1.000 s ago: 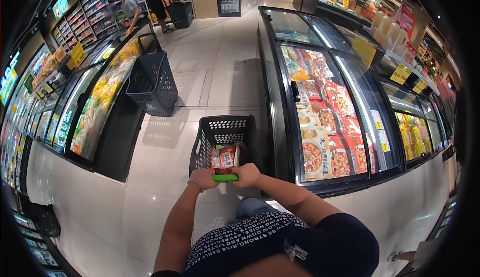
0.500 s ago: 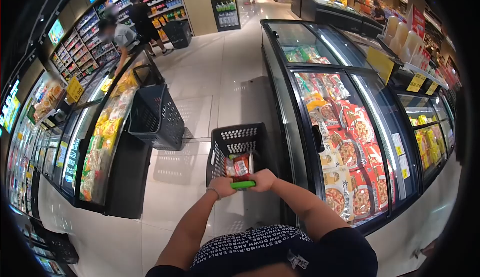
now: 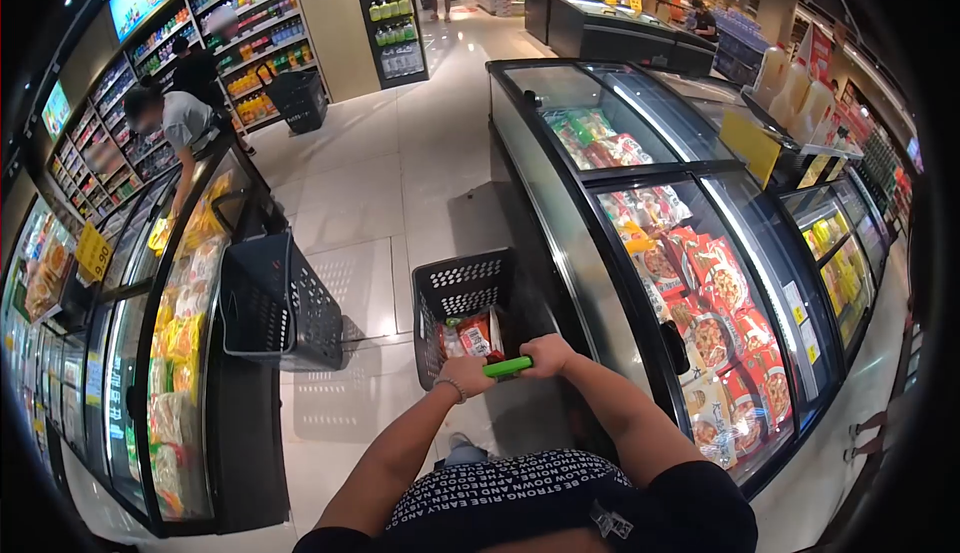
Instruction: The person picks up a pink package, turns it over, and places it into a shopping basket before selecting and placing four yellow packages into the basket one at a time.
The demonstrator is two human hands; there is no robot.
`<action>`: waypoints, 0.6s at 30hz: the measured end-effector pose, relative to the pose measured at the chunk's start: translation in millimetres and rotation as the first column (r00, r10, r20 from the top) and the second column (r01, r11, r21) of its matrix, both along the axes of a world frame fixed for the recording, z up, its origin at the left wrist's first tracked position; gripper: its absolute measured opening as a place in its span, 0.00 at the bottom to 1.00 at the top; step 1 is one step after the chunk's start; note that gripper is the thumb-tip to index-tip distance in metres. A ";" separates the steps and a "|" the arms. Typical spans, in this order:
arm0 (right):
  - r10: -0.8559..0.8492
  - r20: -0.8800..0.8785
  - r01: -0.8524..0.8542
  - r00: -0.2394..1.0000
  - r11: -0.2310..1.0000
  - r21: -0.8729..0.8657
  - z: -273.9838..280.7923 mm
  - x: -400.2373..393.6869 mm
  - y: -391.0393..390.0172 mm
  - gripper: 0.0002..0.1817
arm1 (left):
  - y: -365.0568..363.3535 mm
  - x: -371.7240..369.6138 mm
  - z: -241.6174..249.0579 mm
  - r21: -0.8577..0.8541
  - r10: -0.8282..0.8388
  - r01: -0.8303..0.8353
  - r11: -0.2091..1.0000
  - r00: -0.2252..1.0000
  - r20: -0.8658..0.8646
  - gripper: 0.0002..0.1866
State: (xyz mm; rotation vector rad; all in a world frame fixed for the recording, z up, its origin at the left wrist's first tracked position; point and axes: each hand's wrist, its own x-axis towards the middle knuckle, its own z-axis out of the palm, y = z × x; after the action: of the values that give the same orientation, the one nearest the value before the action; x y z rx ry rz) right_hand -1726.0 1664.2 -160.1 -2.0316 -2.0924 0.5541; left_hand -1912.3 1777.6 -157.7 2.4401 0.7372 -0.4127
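Note:
Both of my hands are closed around the green handle [image 3: 508, 366] of a dark plastic shopping basket [image 3: 462, 275] on the floor ahead of me. My left hand [image 3: 467, 374] grips the handle's left end and has a bracelet at the wrist. My right hand [image 3: 548, 355] holds its right end. Inside the basket, low down, lie red and white food packages [image 3: 478, 333]; their exact kind is too small to read.
Along my right runs a glass-topped freezer [image 3: 560, 243] filled with red food bags [image 3: 715, 273]. To the left, another dark basket [image 3: 280, 298] stands beside a chilled case [image 3: 170, 353]. A person [image 3: 185, 123] leans over that case. Drink shelves [image 3: 255, 28] line the far left wall.
The view has turned a little to the right and come forward along the freezer. The basket has travelled with me, and both hands have kept their hold on its handle.

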 end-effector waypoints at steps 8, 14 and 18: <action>-0.117 0.050 0.118 0.992 0.993 -0.017 -9.9 29.8 77.5 0.22 | 92.5 38.4 10.6 0.001 -0.090 0.090 0.996 0.994 0.057 0.21; -0.165 0.064 0.167 0.984 0.985 -0.032 -13.2 68.2 145.3 0.21 | 169.0 84.8 -4.6 0.030 -0.155 0.154 0.988 0.985 0.072 0.21; -0.192 0.022 0.193 0.981 0.981 -0.028 -17.4 97.9 191.8 0.22 | 218.8 119.1 -5.1 0.009 -0.175 0.175 0.985 0.981 0.081 0.21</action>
State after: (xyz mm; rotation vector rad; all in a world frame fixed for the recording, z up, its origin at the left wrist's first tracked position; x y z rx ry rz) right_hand -1628.0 1856.0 -177.5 -2.2324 -1.8797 0.5378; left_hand -1793.2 1996.5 -162.8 2.5169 0.4906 -0.3759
